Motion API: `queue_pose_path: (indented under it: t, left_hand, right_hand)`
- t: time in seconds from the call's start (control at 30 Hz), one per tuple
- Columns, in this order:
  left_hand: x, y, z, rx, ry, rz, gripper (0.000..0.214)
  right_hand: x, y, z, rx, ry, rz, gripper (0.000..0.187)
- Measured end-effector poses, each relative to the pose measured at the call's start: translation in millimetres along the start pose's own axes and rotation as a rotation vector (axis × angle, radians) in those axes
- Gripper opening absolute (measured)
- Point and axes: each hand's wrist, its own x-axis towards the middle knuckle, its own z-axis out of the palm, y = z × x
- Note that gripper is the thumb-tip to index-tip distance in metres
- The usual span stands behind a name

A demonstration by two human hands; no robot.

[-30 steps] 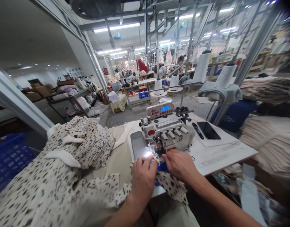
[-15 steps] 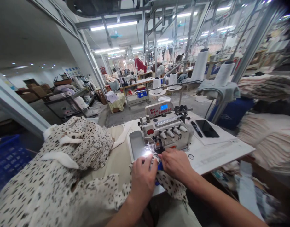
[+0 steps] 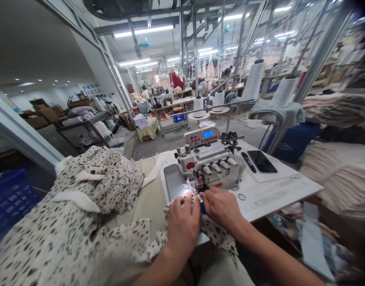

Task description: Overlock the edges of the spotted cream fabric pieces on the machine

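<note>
**hands creep closer to the needle, cloth edge feeding in**

the big heap of spotted fabric [image 3: 81, 222] lies as it did a second ago, piled to the left and trailing across the person's lap up onto the white table [image 3: 274, 190]. only its front corner has shifted, drawn a little further toward the overlock machine [image 3: 212, 165]. the machine, its lit work area and the thread cones [image 3: 254, 81] behind it hold their places. the small drift in the view looks like head movement.

the real change is in the hands. the left hand [image 3: 182, 224] has slid forward, and its fingertips now sit just beside the bright patch under the needle. it lies palm down with fingers spread, pressing the cloth flat and not gripping it. the right hand [image 3: 222, 206] has moved in and leftward, so the two hands nearly touch at the machine's front. its fingers bend down onto the fabric edge, but i cannot tell whether they pinch the cloth or only press it.

the blue piece [image 3: 202, 207] between the hands shows less than before, mostly covered by them. judging from this, the seam is advancing in short steps, with both hands steering the edge.

the dark phone [image 3: 262, 161] and a small ring [image 3: 241, 197] lie untouched on the table to the right.
</note>
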Motion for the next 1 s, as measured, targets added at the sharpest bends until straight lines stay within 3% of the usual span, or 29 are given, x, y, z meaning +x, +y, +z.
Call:
queue_pose_path:
  t: [0.2,0.4,0.5,0.63,0.73,0.87,1.0]
  left_hand:
    - [0,-2,-1.7,-0.142,-0.038,-0.062,0.045]
    - [2,-13,-4.4,-0.301,-0.042,-0.109,0.062]
    - [12,-23,-3.1,-0.311,-0.070,-0.112,0.057]
    - [31,-42,-0.8,-0.333,-0.130,-0.178,0.055]
    - [39,-58,1.8,-0.430,-0.153,-0.273,0.035]
    - [31,-74,7.5,-0.546,-0.068,-0.402,0.024]
    - [12,-77,6.7,-0.557,0.001,-0.548,0.026]
  right_hand:
    - [-25,20,30,0.304,0.135,0.080,0.044]
    - [-38,40,56,0.820,0.140,0.243,0.049]
    - [-40,43,61,0.965,0.161,0.256,0.046]
    - [-42,44,63,1.029,0.155,0.257,0.044]
    - [-43,45,62,1.055,0.144,0.219,0.039]
    - [-48,37,60,0.981,0.159,0.147,0.039]
    - [-52,10,49,0.917,0.115,0.009,0.040]
